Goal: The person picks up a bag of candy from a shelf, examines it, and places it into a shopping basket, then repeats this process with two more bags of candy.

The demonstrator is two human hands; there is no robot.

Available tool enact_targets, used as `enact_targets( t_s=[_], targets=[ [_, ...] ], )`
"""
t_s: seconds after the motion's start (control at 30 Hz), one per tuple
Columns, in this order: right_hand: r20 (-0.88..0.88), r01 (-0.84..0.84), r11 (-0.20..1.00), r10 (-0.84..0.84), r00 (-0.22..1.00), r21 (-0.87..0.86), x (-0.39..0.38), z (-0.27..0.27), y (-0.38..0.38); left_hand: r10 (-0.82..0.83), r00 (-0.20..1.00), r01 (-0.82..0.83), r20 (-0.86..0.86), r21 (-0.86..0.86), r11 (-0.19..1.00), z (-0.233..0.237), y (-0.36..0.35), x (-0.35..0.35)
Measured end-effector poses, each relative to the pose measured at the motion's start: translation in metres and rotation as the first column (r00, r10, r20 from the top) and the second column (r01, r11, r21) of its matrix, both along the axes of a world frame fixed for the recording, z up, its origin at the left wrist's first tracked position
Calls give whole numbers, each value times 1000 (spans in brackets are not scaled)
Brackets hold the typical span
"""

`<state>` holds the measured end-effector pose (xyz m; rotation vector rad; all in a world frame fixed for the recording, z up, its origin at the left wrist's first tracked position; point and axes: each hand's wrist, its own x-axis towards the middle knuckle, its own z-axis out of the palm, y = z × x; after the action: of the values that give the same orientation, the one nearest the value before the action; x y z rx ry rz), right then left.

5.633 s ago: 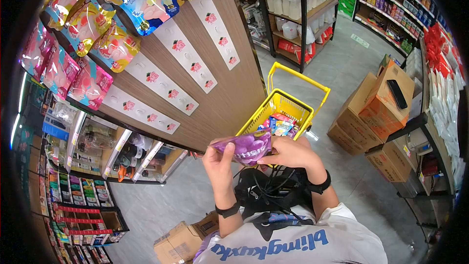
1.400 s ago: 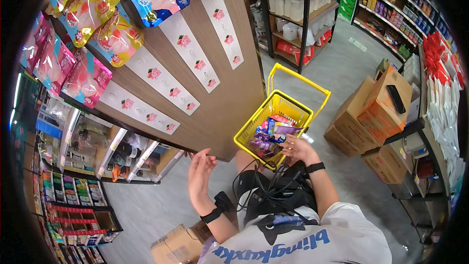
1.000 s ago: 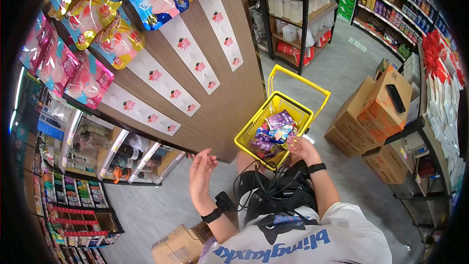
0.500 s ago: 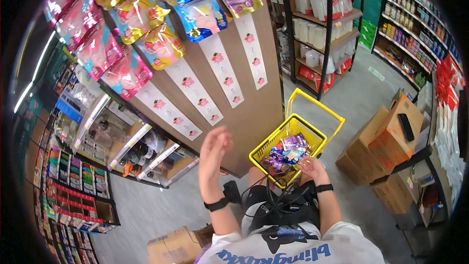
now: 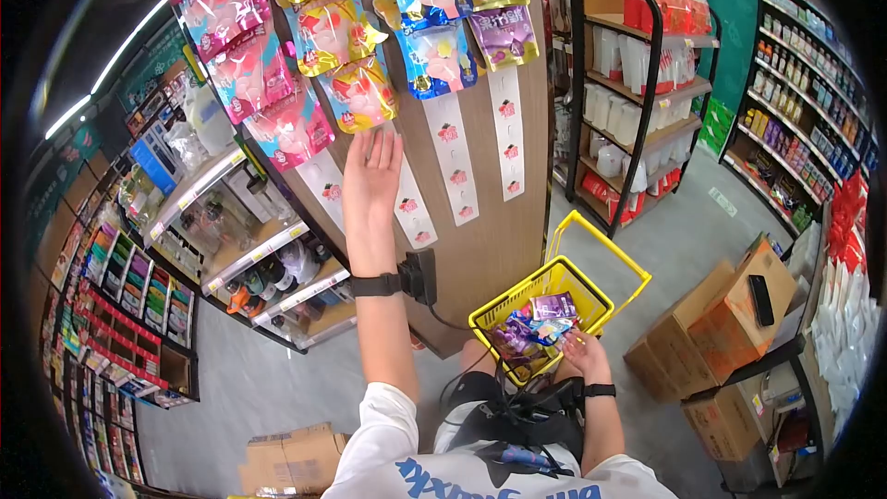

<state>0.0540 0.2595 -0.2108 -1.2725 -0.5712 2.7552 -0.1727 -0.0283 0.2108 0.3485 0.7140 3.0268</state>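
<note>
My left hand [image 5: 371,174] is raised, fingers spread and empty, against the wooden display panel [image 5: 504,222], just below a yellow snack bag [image 5: 360,92] hanging on it. Pink [image 5: 291,129], blue [image 5: 434,55] and purple snack bags [image 5: 504,32] hang beside it on white strips. My right hand [image 5: 582,351] is low at the near rim of the yellow shopping basket [image 5: 494,310], touching the snack packets [image 5: 531,323] inside; whether it grips one is unclear.
Cardboard boxes [image 5: 730,314] stand right of the basket, one with a black phone [image 5: 759,299] on top. Another box [image 5: 282,457] lies at lower left. Shelves of bottles [image 5: 268,268] run on the left, a black rack of containers [image 5: 637,65] behind.
The purple packet once held in both hands now lies in the basket. My left hand rose from waist height up to the hanging bags. My right hand stayed at the basket.
</note>
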Motion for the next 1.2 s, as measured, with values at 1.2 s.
enact_targets(
  t_s=[1.2],
  targets=[
    [-709,72,917,251,659,391,8,220,-42,-452,870,471,198,-606,641,-179,33,114]
  ],
)
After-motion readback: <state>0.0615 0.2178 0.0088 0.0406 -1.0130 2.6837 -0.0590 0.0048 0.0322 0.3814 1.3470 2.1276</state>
